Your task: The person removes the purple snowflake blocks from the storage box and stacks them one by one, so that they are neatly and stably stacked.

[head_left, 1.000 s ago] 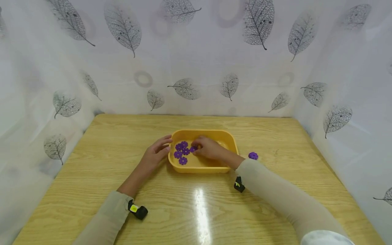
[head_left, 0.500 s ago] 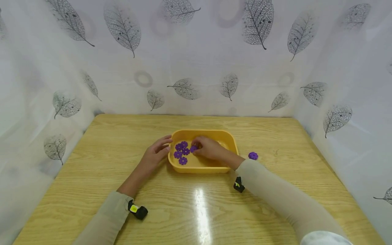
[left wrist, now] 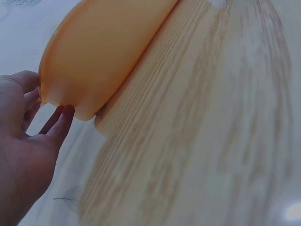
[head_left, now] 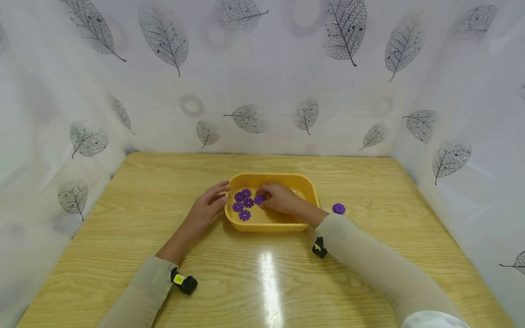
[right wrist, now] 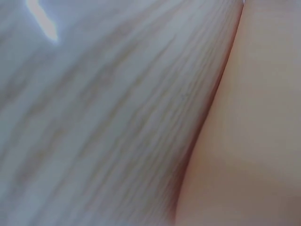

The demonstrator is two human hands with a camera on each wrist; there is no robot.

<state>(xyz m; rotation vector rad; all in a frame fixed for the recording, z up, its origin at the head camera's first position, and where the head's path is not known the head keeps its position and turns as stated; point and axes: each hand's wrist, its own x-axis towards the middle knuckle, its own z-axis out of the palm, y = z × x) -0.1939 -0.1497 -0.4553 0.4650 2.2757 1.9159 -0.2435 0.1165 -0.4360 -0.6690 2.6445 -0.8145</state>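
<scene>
A yellow plastic basin (head_left: 266, 228) stands on the wooden table. Several purple flower-shaped pieces (head_left: 244, 215) lie in its left part. My right hand (head_left: 280, 199) reaches over the front rim into the basin and pinches one purple flower-shaped piece (head_left: 259, 199) between thumb and fingers, just right of the others. At the basin's left end is my left hand (head_left: 203, 207), its fingertips against the outer wall. The left wrist view shows the thumb and fingers of that hand (left wrist: 30, 146) loosely bent at the basin (left wrist: 103, 47). In the right wrist view only basin wall (right wrist: 249, 132) and table appear.
More purple flower-shaped pieces (head_left: 338, 208), seemingly overlapping, lie on the table (head_left: 221, 282) to the right of the basin. A pale curtain (head_left: 262, 77) printed with leaves hangs behind the table and along both sides.
</scene>
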